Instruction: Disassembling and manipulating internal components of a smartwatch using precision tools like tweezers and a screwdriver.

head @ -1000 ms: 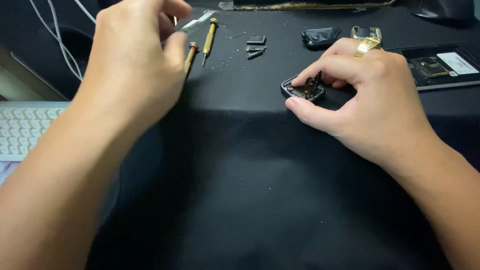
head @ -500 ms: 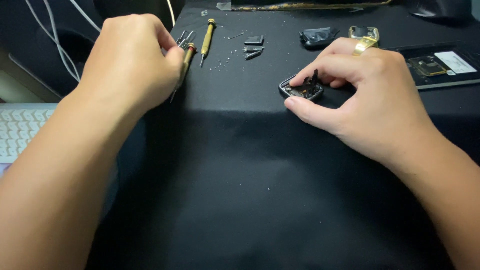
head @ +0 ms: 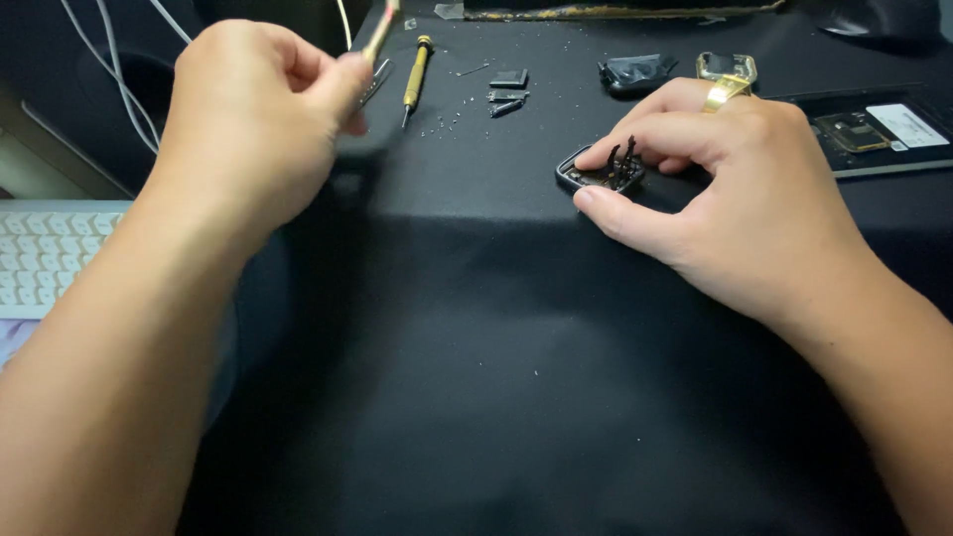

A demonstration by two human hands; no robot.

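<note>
Black cloth covers the tabletop [head: 476,397] where I am working, and I look down at both my bare hands. Far left, a white keyboard [head: 45,253] lies at the tabletop's edge. My left hand [head: 253,119] is raised above the cloth, its fingers [head: 342,84] clenched around a thin brass-coloured tool [head: 382,30] that points up and away; part of the tool is blurred. Just to the right of it, a yellow-handled screwdriver [head: 415,79] lies flat, with tiny screws scattered close by. Further right sit a few small dark metal parts [head: 508,89]. Right of centre, a small dark rounded device [head: 601,171] rests on the cloth; my right hand [head: 735,189] grasps it, thumb at its near edge and forefinger across its top. A gold ring [head: 725,91] shows on that hand. Far right, a flat dark tray [head: 879,129] lies well apart.
</note>
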